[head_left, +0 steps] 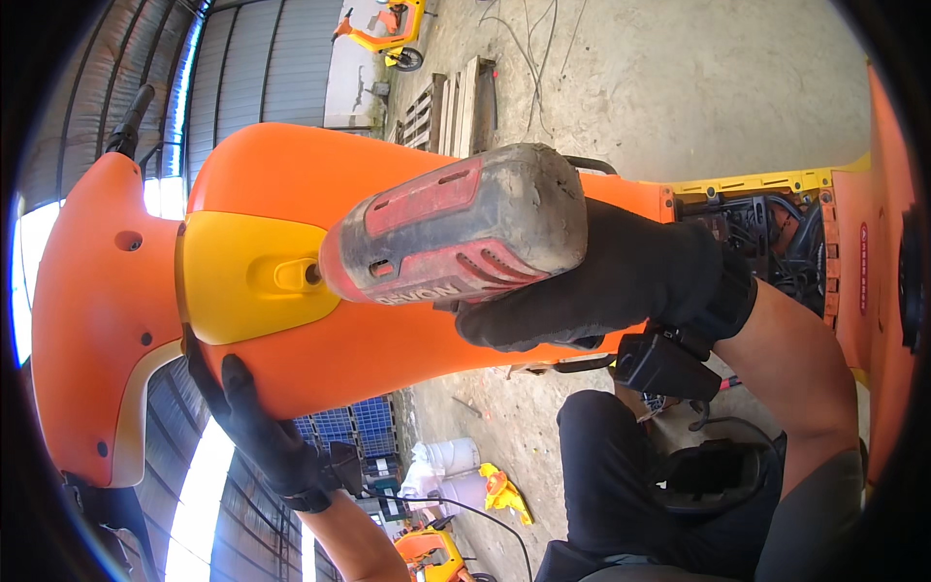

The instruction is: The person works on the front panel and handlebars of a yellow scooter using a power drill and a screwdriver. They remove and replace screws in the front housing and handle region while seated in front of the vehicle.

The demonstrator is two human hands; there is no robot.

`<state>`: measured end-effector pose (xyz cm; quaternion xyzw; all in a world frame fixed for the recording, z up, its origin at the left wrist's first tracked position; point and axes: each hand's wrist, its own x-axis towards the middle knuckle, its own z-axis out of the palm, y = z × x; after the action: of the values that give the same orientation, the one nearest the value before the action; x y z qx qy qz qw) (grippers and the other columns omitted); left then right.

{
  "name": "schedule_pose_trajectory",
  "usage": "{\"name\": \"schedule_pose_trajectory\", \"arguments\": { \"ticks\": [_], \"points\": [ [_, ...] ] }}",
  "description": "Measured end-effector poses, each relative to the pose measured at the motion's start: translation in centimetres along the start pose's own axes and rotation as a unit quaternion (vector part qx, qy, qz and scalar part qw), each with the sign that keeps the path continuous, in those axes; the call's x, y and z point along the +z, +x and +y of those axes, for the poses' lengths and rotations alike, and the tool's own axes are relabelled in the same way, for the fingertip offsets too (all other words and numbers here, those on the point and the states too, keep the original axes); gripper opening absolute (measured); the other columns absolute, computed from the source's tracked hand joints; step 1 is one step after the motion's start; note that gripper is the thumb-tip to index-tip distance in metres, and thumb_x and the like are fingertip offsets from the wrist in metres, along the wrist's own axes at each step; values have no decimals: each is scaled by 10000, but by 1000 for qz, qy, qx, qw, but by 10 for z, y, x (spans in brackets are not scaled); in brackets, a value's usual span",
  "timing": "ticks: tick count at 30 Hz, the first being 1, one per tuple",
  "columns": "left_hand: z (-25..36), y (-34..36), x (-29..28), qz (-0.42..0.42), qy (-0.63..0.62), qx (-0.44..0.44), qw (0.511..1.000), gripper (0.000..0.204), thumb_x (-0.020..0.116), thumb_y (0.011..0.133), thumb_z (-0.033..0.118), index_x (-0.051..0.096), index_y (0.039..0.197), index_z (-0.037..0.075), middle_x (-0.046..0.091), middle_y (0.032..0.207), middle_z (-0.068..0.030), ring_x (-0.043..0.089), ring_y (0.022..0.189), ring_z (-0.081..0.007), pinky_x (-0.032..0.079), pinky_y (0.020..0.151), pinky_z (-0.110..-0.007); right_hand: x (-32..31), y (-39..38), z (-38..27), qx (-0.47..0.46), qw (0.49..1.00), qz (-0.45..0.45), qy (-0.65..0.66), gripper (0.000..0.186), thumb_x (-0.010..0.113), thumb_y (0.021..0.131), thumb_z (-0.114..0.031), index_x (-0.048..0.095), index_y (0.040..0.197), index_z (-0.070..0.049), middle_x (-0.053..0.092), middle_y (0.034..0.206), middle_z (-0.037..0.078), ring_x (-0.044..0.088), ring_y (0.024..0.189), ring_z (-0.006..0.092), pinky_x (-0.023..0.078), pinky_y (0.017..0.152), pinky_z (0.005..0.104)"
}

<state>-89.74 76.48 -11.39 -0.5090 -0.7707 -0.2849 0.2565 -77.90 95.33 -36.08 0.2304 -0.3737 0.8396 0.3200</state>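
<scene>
Red-and-black power driver (pixel 465 223) up close, right grip (pixel 611 276) closed around it! Nose (pixel 336 267) right at yellow panel (pixel 218 276), left of that grip; left grip (pixel 257 422) against orange body (pixel 369 359), can't tell if clasping; wooden pallet (pixel 456 112) well beyond both.

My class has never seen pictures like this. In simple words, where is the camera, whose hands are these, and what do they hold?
There is no robot here: a person is working, wearing a wide fisheye camera on their head, so straight edges look bent. The black-gloved right hand grips a red and black power driver. Its nose points into a recess in the yellow panel, set in a large orange body. The gloved left hand is at the body's lower edge. Beyond, a wooden pallet lies on the floor.
</scene>
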Motion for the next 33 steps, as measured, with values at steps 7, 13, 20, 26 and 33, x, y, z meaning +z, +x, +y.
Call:
{"name": "schedule_pose_trajectory", "arguments": {
  "ticks": [7, 13, 20, 26, 33],
  "points": [
    [-2, 1, -2, 10, -14, -9, 1000, 707, 580, 944, 371, 384, 1547, 59, 486, 1475, -203, 549, 1308, -324, 449, 1090, -429, 3, 0, 4, -31, 999, 9, -24, 336, 775, 818, -179, 670, 1084, -3, 714, 872, 71, 659, 796, 129, 559, 731, 310],
    [-1, 0, -2, 15, -10, -13, 1000, 706, 592, 942, 360, 385, 1546, 61, 493, 1471, -204, 551, 1307, -325, 451, 1089, -430, 7, -4, -6, -34, 995, 24, -93, 336, 750, 812, -213, 663, 1064, -9, 707, 828, 98, 662, 742, 143, 551, 701, 318],
    [-1, -1, -3, -10, 2, 4, 1000, 707, 576, 954, 417, 391, 1547, 80, 500, 1467, -201, 560, 1303, -322, 468, 1076, -425, 10, -5, -11, 13, 997, 10, -79, 435, 803, 842, -146, 621, 1213, -11, 705, 1000, 65, 650, 897, 125, 551, 814, 305],
    [-3, 0, -4, -20, 2, 5, 1000, 703, 561, 959, 412, 384, 1553, 83, 486, 1484, -201, 560, 1303, -332, 479, 1066, -423, 9, -4, -8, -30, 996, 2, -84, 325, 759, 828, -143, 623, 1086, 2, 673, 873, 73, 628, 797, 128, 532, 728, 307],
    [-9, 4, -11, -21, -9, -9, 1000, 659, 545, 974, 343, 383, 1554, 74, 463, 1505, -194, 533, 1329, -315, 455, 1090, -414, 13, -6, -7, -40, 998, 12, -36, 265, 738, 815, -160, 622, 975, 17, 644, 765, 76, 610, 701, 134, 519, 653, 310]
  ]
}}
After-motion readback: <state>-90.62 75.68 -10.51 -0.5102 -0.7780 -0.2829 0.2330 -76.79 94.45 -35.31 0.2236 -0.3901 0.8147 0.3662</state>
